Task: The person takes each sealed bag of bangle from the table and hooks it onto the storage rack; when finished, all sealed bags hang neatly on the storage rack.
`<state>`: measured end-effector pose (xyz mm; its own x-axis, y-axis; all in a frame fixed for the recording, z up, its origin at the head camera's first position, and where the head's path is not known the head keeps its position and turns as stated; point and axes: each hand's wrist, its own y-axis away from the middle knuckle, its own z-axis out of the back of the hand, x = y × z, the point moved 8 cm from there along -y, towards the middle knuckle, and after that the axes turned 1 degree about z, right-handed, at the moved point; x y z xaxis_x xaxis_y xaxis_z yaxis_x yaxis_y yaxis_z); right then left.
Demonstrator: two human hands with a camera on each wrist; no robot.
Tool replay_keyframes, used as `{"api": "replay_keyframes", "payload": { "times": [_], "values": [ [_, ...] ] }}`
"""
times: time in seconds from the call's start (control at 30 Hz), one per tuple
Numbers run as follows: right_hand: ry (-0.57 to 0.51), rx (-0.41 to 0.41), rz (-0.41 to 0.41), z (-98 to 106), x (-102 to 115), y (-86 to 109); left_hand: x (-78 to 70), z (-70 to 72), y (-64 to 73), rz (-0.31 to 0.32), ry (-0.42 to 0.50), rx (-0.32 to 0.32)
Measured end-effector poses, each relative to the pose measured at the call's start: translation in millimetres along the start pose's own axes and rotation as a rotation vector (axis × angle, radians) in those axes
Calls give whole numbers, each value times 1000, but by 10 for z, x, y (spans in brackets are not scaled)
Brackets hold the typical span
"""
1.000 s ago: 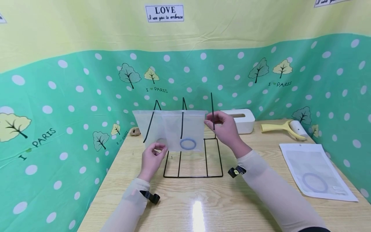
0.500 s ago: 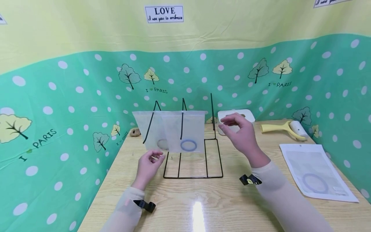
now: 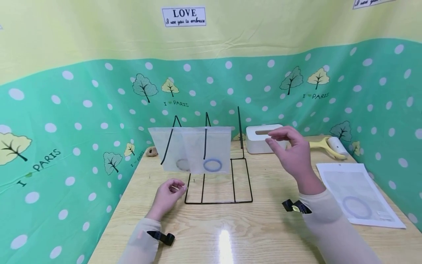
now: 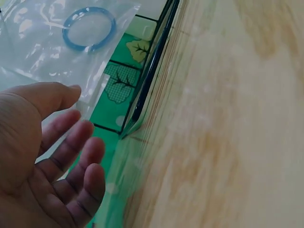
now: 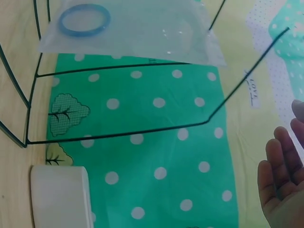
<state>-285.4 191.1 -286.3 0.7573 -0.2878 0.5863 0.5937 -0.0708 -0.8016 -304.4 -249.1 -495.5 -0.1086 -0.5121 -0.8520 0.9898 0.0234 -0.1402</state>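
A translucent plastic bag (image 3: 218, 145) stands upright between the prongs of a black wire rack (image 3: 219, 202). A blue ring (image 3: 212, 165) and a paler ring (image 3: 183, 164) show on it; whether it is one bag or two overlapping, I cannot tell. My left hand (image 3: 167, 196), fingers loosely bent, is beside the rack's front left corner, below the bag and apart from it. To the right of the rack my right hand (image 3: 293, 157) hovers before a white tissue box (image 3: 260, 143). Neither hand holds anything. The right wrist view shows that hand's fingers (image 5: 280, 166) away from the wires.
On the right of the wooden table (image 3: 211, 231) lies a flat white-edged package (image 3: 359, 194) with a ring on it. Behind it is a yellow-handled roller (image 3: 336, 146). A small brown object (image 3: 151, 151) sits at the back left. A patterned cloth (image 3: 211, 88) encloses the table.
My right hand has let go of the bag's upper right corner and moved right. My left hand has left the bag's lower edge and dropped down and left. The bag stays in the rack.
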Motion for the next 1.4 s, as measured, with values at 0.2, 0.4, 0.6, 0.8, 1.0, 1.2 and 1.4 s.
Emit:
{"api": "replay_keyframes", "payload": {
  "times": [0.2,0.4,0.6,0.8,1.0,1.2,1.4],
  "values": [
    [-20,-39,18,206,111,-58,89,-18,1,0,-21,37],
    [-31,-94,36,387,330,-130,153,-50,-13,14,-30,69],
    [-10,-124,17,532,291,-156,185,-69,9,26,-63,82],
    [69,-158,-80,698,-86,-146,183,-109,29,40,-64,120],
    [132,-163,-174,861,-493,-120,163,-147,36,13,-80,152],
    [181,-165,-285,1073,-798,-93,138,-179,40,-21,-131,186],
    [222,-147,-406,1331,-1035,-36,115,-197,44,-44,-168,213]
  ]
}}
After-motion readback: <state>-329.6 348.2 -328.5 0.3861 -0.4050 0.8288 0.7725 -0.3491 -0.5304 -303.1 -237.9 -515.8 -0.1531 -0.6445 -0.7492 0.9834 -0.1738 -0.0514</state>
